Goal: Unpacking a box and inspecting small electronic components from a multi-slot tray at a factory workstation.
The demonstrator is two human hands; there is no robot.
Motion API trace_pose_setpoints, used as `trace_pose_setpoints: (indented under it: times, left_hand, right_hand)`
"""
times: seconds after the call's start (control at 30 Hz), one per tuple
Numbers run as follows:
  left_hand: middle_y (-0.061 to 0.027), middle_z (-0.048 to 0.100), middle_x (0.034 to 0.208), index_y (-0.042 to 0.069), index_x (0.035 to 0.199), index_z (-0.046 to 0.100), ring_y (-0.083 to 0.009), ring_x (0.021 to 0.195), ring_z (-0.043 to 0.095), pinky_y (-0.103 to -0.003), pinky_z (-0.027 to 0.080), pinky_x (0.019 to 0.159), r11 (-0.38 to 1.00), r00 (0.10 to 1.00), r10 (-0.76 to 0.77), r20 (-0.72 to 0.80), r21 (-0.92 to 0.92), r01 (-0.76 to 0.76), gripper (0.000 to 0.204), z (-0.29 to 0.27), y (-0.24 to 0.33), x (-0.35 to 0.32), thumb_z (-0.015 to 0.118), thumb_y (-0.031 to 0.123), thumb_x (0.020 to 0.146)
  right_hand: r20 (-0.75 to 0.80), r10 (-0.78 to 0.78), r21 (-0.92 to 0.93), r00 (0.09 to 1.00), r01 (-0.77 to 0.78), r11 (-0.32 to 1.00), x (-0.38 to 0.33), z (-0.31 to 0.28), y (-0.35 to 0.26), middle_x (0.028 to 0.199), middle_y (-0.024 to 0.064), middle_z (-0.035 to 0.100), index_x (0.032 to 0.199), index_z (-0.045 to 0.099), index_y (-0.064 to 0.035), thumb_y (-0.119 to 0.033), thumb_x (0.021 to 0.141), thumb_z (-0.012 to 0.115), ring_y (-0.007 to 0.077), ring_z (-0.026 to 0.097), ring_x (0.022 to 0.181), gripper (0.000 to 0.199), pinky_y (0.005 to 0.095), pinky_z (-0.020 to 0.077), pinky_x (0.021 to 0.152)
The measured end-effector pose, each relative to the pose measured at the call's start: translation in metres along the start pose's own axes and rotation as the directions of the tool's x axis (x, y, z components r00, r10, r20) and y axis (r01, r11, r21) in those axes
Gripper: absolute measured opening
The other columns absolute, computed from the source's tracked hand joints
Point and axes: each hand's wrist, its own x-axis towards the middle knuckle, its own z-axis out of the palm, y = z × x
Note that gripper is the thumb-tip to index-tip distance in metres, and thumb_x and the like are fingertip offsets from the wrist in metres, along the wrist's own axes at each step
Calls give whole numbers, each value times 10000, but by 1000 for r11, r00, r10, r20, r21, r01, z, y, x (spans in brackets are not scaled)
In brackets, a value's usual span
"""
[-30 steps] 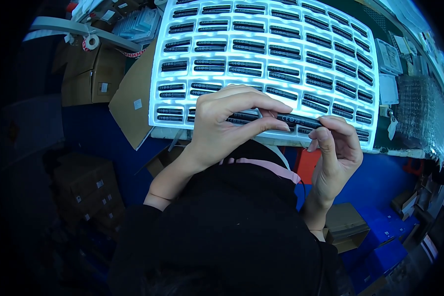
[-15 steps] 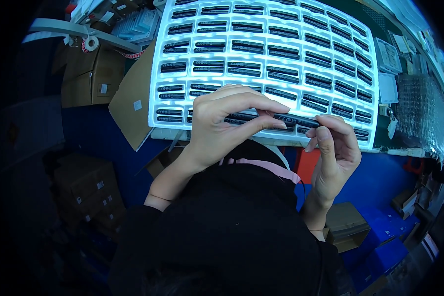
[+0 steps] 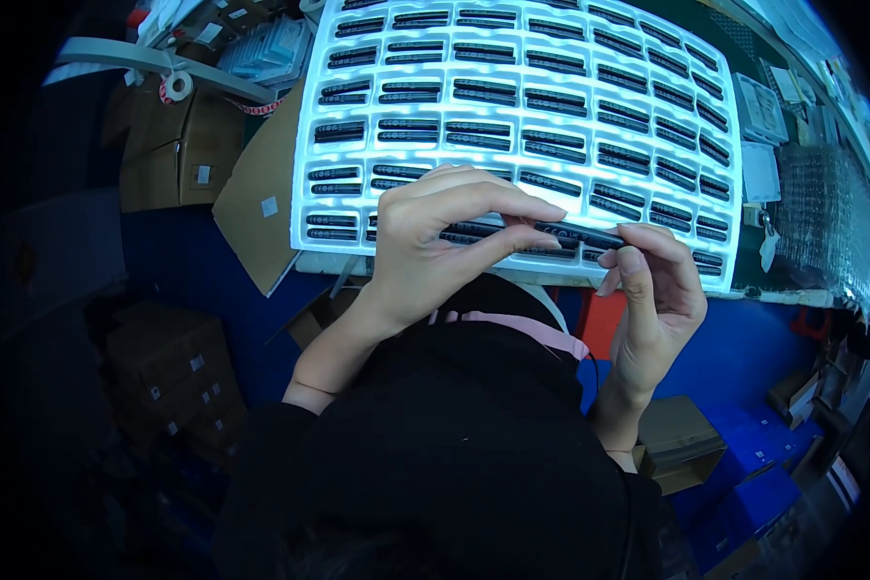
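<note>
A slim black pen-like rod with pale printed marks is stretched between my two hands, just above the near edge of a white compartment tray. My left hand pinches its left end between thumb and fingers. At the other end, the thumb and fingertips of my right hand close on it. Similar black rods lie in the tray's pockets, mostly in pairs; one pocket just beyond my hands shows a single rod. My left hand covers part of the nearest rows.
Left of the tray are a cardboard sheet, a carton and a tape roll. Clear plastic packaging lies to the right on the bench. Stacked boxes and an open carton stand below bench height.
Both hands keep their hold on the rod in nearly the same place. My right fingertips and the rod's right end have shifted very slightly.
</note>
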Motion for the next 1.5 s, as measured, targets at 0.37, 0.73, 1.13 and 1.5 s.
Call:
trace_pose_setpoints:
  times: [0.37,0.73,1.13,1.5]
  left_hand:
    - [-55,765,895,59,958,790,-134,757,670,-242,546,738,995,995,-100,5,-6,100,267,3,2,0,856,20,702]
    - [-35,657,897,82,970,800,-121,799,559,-229,460,685,958,988,-154,-10,244,152,233,9,-29,-4,849,78,742]
    - [-7,572,868,129,944,810,-122,798,501,-234,410,666,969,983,-152,103,212,127,195,6,-22,-8,850,129,753]
    - [4,534,846,135,909,809,-133,789,457,-247,384,687,943,978,-145,151,321,90,167,7,-20,-19,847,115,747]
  right_hand:
    - [-23,55,-43,998,-56,997,4,-1,6,1050,122,691,1096,683,28,-18,928,680,149,666,784,174,209,522,628]
    - [23,-150,-622,988,131,772,3,-5,20,927,70,642,1057,740,-35,-43,897,719,123,542,750,161,225,429,605]
    - [178,-220,-776,959,274,568,-19,3,24,865,44,552,1006,758,-51,0,803,771,166,448,781,210,271,384,620]
    - [122,-99,-691,988,156,706,-17,2,19,904,48,602,1013,758,-65,-20,834,767,135,493,826,185,252,402,652]
